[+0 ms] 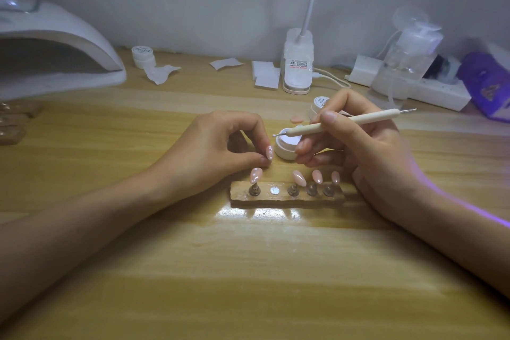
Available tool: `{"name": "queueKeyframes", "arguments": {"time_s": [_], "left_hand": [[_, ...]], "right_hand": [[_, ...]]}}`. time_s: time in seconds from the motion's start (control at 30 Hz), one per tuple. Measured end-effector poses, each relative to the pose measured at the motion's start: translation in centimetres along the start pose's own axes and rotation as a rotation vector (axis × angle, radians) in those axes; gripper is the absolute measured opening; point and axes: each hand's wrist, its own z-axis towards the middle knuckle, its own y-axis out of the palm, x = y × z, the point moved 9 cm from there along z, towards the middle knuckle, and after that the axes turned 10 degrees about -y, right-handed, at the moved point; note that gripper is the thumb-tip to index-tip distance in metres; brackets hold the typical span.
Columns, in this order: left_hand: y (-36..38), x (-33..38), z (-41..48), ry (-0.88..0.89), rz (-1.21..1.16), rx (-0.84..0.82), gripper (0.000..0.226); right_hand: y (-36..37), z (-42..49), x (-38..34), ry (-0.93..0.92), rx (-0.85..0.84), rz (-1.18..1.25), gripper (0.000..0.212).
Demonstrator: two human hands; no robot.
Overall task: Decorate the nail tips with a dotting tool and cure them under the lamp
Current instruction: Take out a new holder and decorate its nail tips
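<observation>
open white pot point(285, 149) on the surface point(248, 257) holds white gel; the jar point(320, 103) behind bears unreadable script. right hand point(367, 146) grip holds the dotting tool point(336, 123), tip at the pot's rim; left hand point(220, 143) pinches a dotted nail tip point(269, 152).

Left forearm point(82, 223) and right forearm point(455, 232) bare; left hand point(218, 143), right hand point(369, 154) with short, plain fingernails

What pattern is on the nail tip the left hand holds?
Nail tip: pale pink with white dots; head view.
</observation>
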Motion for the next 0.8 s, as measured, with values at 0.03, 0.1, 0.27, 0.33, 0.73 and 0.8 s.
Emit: {"name": "queueKeyframes", "arguments": {"time_s": [0.03, 0.1, 0.27, 0.33, 0.73, 0.8], "left_hand": [[0.0, 0.0, 0.0, 0.004, -0.005, -0.001, 0.022], [0.0, 0.1, 0.0, 0.012, -0.007, -0.002, 0.022], [0.0, 0.1, -0.1, 0.008, -0.014, -0.006, 0.022], [0.0, 0.0, -0.1, -0.003, -0.018, -0.007, 0.023], [-1.0, 0.2, -0.9, -0.173, -0.326, -0.03, 0.011], [-1.2, 0.8, -1.6, -0.147, -0.301, -0.018, 0.015]], "right_hand": [[0.0, 0.0, 0.0, -0.001, 0.0, 0.002, 0.016], [0.0, 0.0, 0.0, -0.002, 0.0, 0.013, 0.016], [-0.1, 0.1, 0.0, 0.0, 0.004, 0.03, 0.016], [-0.2, 0.1, 0.1, 0.004, 0.008, 0.041, 0.016], [-1.8, 0.5, 1.2, 0.102, 0.119, 0.206, 0.018], [-2.1, 0.5, 1.4, 0.119, 0.145, 0.225, 0.017]]}}
